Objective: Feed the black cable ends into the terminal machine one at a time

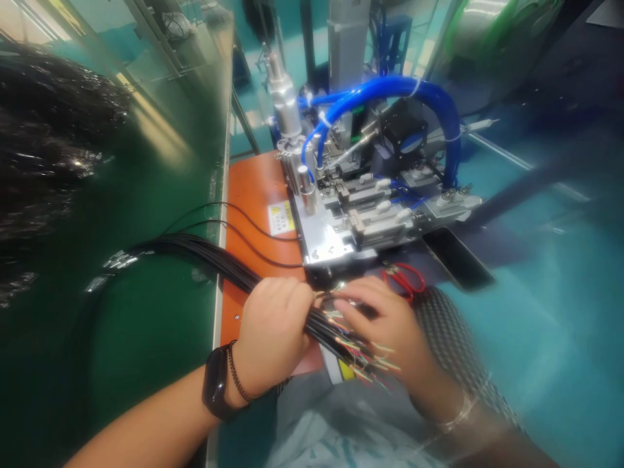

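My left hand (pixel 279 325) is closed in a fist around a thick bundle of black cables (pixel 214 253). The bundle's stripped ends, with thin coloured wires (pixel 358 354), fan out below the fist toward my lap. My right hand (pixel 385 325) is closed, its thumb and fingertips pinching what looks like one thin black cable beside the bundle, right at the machine's front edge; its tip is blurred. Just beyond both hands stands a metal bench machine (pixel 331 227) with cylinders and a thick blue hose (pixel 390 88). Two single black cables run to its left side.
The machine sits on an orange board (pixel 253 195) with a warning label (pixel 281 220). Red-handled scissors or pliers (pixel 407 279) and a black phone (pixel 458 259) lie at right. On the green table (pixel 160 331) at left, the bundle trails near a heap of shiny dark cables (pixel 49 123).
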Tool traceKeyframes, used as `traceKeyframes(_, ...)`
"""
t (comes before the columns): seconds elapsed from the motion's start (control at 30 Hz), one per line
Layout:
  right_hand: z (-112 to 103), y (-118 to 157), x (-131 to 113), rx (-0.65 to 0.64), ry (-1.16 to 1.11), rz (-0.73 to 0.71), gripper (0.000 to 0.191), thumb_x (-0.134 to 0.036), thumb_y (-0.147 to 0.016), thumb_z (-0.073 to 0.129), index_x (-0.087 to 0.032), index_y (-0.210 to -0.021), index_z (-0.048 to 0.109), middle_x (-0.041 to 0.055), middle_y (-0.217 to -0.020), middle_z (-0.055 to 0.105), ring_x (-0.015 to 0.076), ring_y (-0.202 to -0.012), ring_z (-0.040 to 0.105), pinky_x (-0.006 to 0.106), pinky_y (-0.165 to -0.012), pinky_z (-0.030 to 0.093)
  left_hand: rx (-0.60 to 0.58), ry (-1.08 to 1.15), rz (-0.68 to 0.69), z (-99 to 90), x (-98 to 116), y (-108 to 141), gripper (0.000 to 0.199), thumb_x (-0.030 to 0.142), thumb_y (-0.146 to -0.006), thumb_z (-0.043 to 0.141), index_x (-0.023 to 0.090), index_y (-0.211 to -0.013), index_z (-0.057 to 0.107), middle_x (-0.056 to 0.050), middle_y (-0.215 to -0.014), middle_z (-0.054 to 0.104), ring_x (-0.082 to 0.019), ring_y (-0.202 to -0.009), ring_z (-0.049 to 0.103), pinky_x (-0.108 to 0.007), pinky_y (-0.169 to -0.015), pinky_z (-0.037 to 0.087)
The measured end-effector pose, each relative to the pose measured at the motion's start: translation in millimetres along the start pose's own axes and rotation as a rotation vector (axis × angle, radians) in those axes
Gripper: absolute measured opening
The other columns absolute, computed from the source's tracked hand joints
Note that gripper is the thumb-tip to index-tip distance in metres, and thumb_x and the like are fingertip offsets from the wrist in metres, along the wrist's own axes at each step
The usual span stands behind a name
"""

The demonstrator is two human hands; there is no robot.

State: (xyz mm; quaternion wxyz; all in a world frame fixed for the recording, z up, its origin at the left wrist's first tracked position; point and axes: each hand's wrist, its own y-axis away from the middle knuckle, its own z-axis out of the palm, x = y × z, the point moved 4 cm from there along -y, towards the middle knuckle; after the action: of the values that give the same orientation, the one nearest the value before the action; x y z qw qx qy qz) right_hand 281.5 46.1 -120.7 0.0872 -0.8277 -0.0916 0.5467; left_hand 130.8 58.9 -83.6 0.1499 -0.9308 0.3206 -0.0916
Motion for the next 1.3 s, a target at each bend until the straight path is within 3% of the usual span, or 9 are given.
traceKeyframes(0.07,-3,0,2,0.081,-0.06,0.053,0.006,-0.019,-0.084,0.062,-0.021,-0.082,0.067,0.0016,-0.082,0.067,0.0166,-0.079,0.06,0.029,-0.071,0.047,0.002,0.001,0.0,-0.8,0,0,0.016,0.01,-0.08,0.052,0.018,-0.066,0.048,-0.002,-0.062,0.043,-0.017,-0.062,0.036,-0.033,-0.059,0.027)
traceKeyframes(0.23,2,-1,-6,-0.025,-0.083,-0.005,0.014,-0.016,-0.085,0.058,-0.021,-0.078,0.068,0.0003,-0.076,0.067,0.0156,-0.074,0.059,0.029,-0.069,0.048,0.009,0.004,0.023,0.6,1,3,0.017,0.011,-0.081,0.05,0.017,-0.065,0.048,-0.002,-0.063,0.042,-0.017,-0.063,0.034,-0.032,-0.059,0.027)
traceKeyframes(0.33,-2,-5,-10,0.015,-0.023,-0.057,0.013,-0.016,-0.087,0.057,-0.022,-0.083,0.067,0.0013,-0.082,0.069,0.0165,-0.079,0.06,0.031,-0.073,0.048,0.005,-0.014,0.051,3.3,2,4,0.023,0.013,-0.085,0.046,0.017,-0.063,0.046,-0.002,-0.062,0.041,-0.017,-0.062,0.032,-0.033,-0.059,0.027)
traceKeyframes(0.5,-2,-14,-14,-0.205,0.249,-0.312,0.018,-0.017,-0.091,0.049,-0.019,-0.083,0.065,0.0055,-0.085,0.066,0.0199,-0.083,0.054,0.035,-0.077,0.045,-0.063,-0.018,0.117,6.1,0,3,0.026,0.016,-0.091,0.041,0.017,-0.067,0.052,-0.002,-0.064,0.044,-0.017,-0.064,0.036,-0.033,-0.061,0.029)
traceKeyframes(0.57,-4,-17,-9,-0.221,0.277,-0.323,0.017,-0.017,-0.092,0.048,-0.018,-0.086,0.064,0.0058,-0.086,0.065,0.0203,-0.085,0.053,0.036,-0.079,0.044,-0.141,0.016,0.111,8.0,-4,2,0.02,0.018,-0.091,0.042,0.017,-0.082,0.059,-0.003,-0.074,0.054,-0.017,-0.071,0.044,-0.033,-0.065,0.034)
traceKeyframes(0.7,-7,-19,11,-0.145,0.245,-0.11,0.016,-0.019,-0.092,0.049,-0.019,-0.08,0.06,0.0035,-0.083,0.063,0.0195,-0.083,0.053,0.035,-0.076,0.042,-0.191,0.079,0.101,10.5,-9,2,0.033,0.011,-0.089,0.041,0.019,-0.119,0.055,-0.007,-0.101,0.059,-0.019,-0.091,0.051,-0.034,-0.078,0.041)
traceKeyframes(0.93,-5,-12,31,-0.282,-0.158,0.327,0.014,-0.025,-0.089,0.052,-0.019,-0.079,0.06,-0.0002,-0.076,0.063,0.0143,-0.069,0.058,0.025,-0.058,0.043,-0.181,0.045,0.106,12.1,-10,-1,0.037,0.01,-0.088,0.044,0.025,-0.119,0.058,-0.005,-0.089,0.057,-0.019,-0.082,0.049,-0.033,-0.071,0.039)
traceKeyframes(1.1,-8,-15,35,-0.215,-0.205,0.396,0.012,-0.022,-0.084,0.053,-0.018,-0.074,0.06,0.0003,-0.073,0.062,0.0135,-0.065,0.056,0.023,-0.053,0.042,-0.246,-0.014,0.11,13.4,-8,-3,0.042,0.014,-0.089,0.042,0.033,-0.125,0.053,-0.004,-0.089,0.055,-0.019,-0.083,0.048,-0.033,-0.07,0.035)
traceKeyframes(1.3,-2,-18,43,-0.21,-0.268,0.428,0.013,-0.023,-0.081,0.054,-0.018,-0.069,0.057,-0.0014,-0.068,0.058,0.0136,-0.065,0.053,0.024,-0.058,0.041,-0.245,-0.056,0.148,15.4,-6,-4,0.04,0.016,-0.091,0.042,0.033,-0.126,0.052,-0.006,-0.089,0.052,-0.019,-0.081,0.044,-0.033,-0.069,0.034)
